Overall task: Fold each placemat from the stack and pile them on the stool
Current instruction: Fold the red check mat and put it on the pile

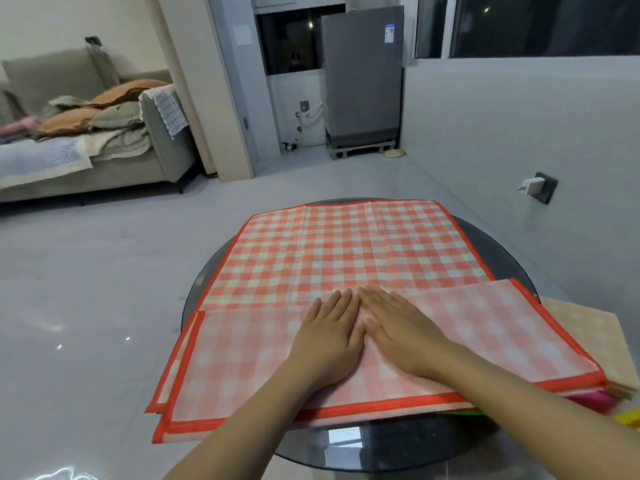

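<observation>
Orange-and-white checked fabric placemat with orange trim (346,251), spread flat, its six o'clock edge folded toward twelve o'clock into a paler reverse-side flap (485,327), topmost on a stack of similar placemats (162,403) whose edges peek out at six o'clock

No readable text anywhere

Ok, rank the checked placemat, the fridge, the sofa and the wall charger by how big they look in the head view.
1. Checked placemat, though it lies closest to the camera.
2. Sofa, cut off at the left edge.
3. Fridge.
4. Wall charger.
</observation>
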`<state>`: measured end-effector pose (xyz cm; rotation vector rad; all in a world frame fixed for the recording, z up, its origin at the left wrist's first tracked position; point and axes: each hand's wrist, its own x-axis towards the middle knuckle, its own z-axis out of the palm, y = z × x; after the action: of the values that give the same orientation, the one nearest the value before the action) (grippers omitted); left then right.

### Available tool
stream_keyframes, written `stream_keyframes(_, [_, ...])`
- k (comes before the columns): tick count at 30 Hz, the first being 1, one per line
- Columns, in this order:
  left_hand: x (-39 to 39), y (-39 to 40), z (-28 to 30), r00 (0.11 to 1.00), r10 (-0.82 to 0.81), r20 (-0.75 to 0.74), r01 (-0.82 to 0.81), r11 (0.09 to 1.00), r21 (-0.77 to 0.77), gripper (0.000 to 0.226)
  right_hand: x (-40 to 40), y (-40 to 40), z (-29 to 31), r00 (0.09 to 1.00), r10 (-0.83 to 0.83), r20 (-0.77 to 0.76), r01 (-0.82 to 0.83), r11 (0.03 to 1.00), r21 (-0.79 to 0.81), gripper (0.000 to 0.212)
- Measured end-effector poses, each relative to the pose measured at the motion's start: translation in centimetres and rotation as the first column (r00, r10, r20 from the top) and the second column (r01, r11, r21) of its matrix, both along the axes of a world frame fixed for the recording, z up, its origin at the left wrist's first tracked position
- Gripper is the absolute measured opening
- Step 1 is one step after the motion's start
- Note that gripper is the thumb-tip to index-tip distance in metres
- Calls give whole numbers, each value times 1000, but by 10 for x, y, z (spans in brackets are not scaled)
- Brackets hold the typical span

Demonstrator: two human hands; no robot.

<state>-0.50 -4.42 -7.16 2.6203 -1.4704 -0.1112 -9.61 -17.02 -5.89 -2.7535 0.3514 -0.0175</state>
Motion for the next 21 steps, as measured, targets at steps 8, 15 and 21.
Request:
stream_keyframes(8, [42,65,-3,979,202,-1,-202,978,50,57,1,1,-5,997,5,-74,-15,990,-140,56])
stream_keyframes(15, [68,119,-2,936,352,4,-350,929,121,60,1,3,-3,995,-1,-101,-15,987,-160,57])
stream_keyframes(21, [74,119,9,929,369,-41,-354,913,202,64,5,3,-4,996,0,-91,-13,989,-149,56])
